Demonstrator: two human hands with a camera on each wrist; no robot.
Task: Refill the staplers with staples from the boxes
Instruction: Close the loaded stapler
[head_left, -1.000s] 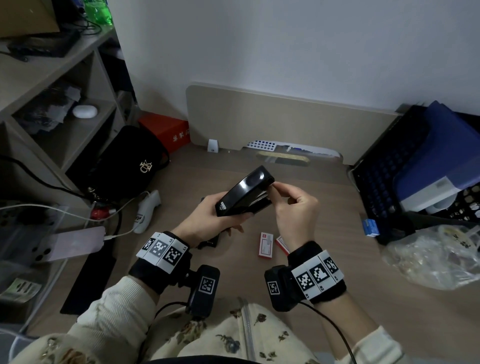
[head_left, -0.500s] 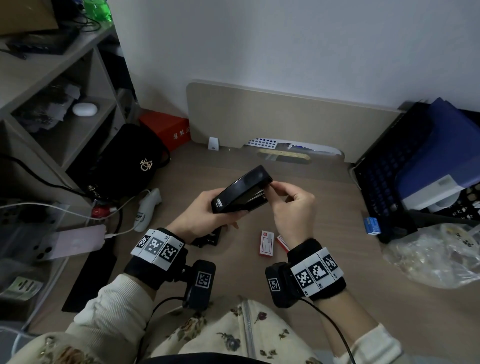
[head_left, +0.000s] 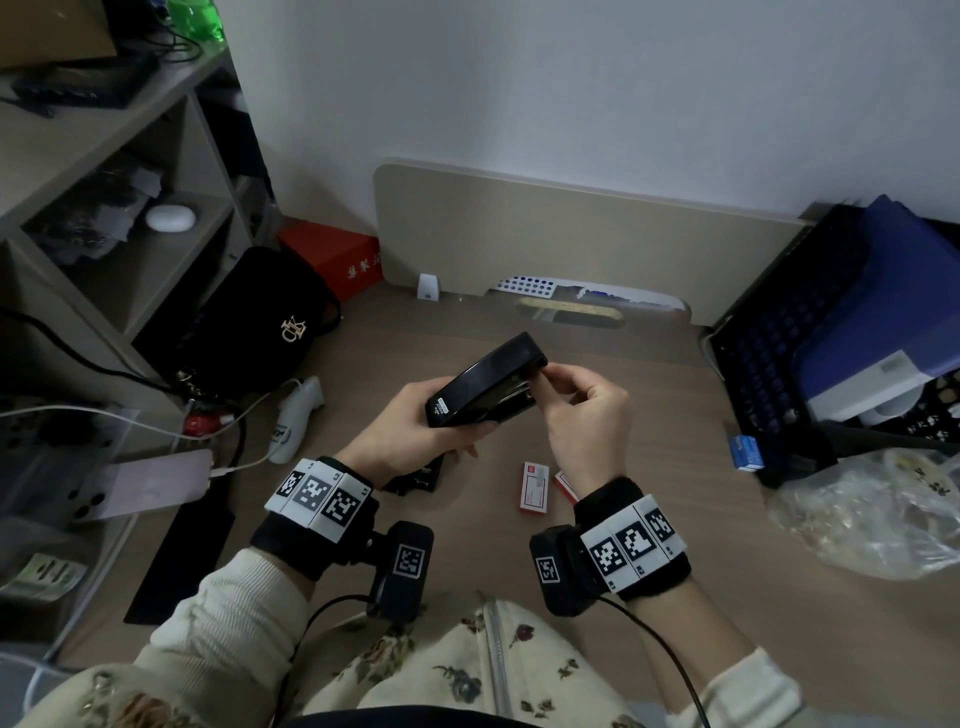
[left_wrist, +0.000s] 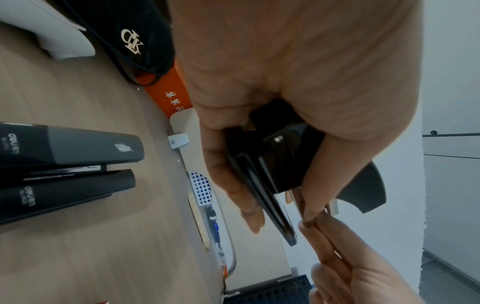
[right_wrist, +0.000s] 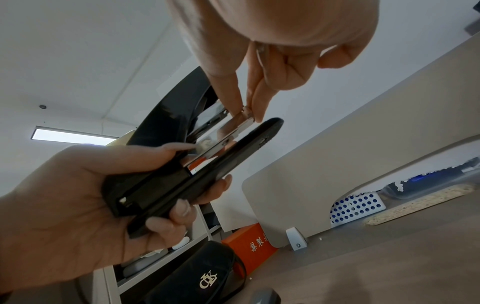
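My left hand (head_left: 410, 423) grips a black stapler (head_left: 483, 384) by its rear end, holding it tilted above the desk. Its top cover is swung up, baring the metal magazine (right_wrist: 228, 131). Thumb and forefinger of my right hand (head_left: 543, 371) pinch the front tip of that magazine (left_wrist: 333, 207); whether staples sit between them I cannot tell. Two small red-and-white staple boxes (head_left: 535, 487) (head_left: 565, 486) lie on the desk below my right hand. Two more dark staplers (left_wrist: 70, 146) (left_wrist: 64, 195) lie side by side on the desk under my left wrist.
A black bag (head_left: 260, 332) and an orange box (head_left: 332, 254) stand at the back left, with a phone (head_left: 150, 483) and cables at the left edge. A black crate (head_left: 769, 364), a small blue box (head_left: 745, 452) and a plastic bag (head_left: 872, 509) crowd the right.
Both hands and the stapler have drifted only slightly; the grips look the same.
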